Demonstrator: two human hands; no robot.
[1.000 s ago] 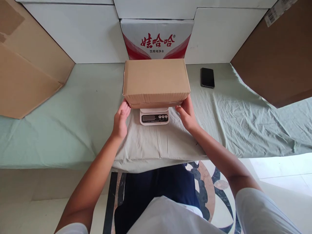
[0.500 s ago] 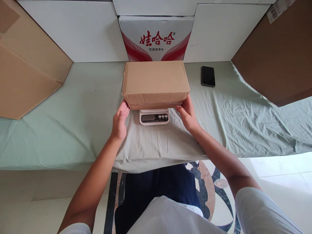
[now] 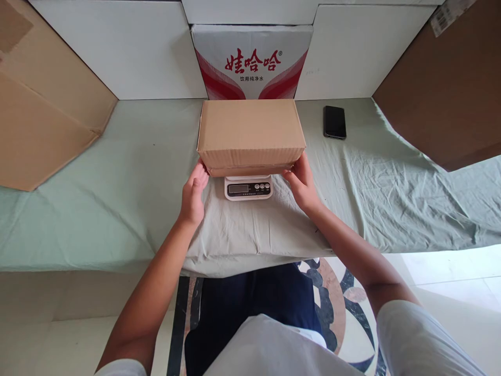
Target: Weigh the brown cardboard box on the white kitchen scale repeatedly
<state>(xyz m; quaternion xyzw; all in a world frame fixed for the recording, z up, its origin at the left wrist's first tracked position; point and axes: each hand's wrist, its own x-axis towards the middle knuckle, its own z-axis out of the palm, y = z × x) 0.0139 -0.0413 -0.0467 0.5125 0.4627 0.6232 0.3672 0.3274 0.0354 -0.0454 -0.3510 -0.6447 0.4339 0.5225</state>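
Observation:
A closed brown cardboard box sits over a white digital kitchen scale, hiding the scale's platform. Only the scale's front panel shows, with a display that looks blank and several round buttons. At the box's near left corner is my left hand, its fingers against the side and partly tucked behind it. My right hand grips the near right corner, with some fingers hidden by the cardboard. Whether the box rests its full weight on the scale, I cannot tell.
A black phone lies on the green cloth to the right. Behind the box stands a white and red carton with Chinese lettering. Large cardboard pieces rise at the left and at the right.
The far edge of the box looks slightly lower in the picture. Both hands keep their places on its near corners, and the view has shifted very little.

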